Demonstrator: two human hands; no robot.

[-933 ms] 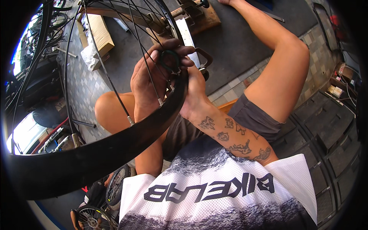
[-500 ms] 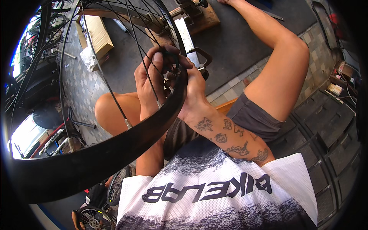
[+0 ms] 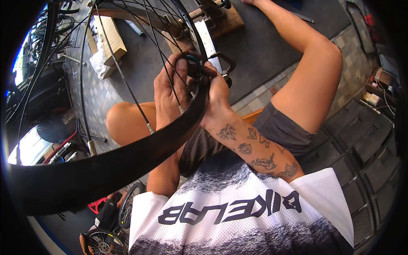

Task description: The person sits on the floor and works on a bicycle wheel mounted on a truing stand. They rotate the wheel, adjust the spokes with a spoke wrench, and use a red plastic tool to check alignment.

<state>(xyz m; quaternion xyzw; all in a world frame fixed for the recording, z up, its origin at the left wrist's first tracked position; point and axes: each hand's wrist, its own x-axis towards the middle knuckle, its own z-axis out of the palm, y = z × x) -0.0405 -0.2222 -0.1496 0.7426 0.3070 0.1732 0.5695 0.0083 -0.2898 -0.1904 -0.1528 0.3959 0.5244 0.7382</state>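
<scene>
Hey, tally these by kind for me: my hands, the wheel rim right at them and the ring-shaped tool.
Bare hands (left hand, right hand): 2
Black curved spoked wheel rim: 1
Dark green ring-shaped tool: 1
Total: 4

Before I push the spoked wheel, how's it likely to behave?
The wheel is probably stiff: its broad rim is braced by spokes. Likely light for its size, with wide gaps between those thin spokes. Its curved outline suggests it could roll if unsupported.
</scene>
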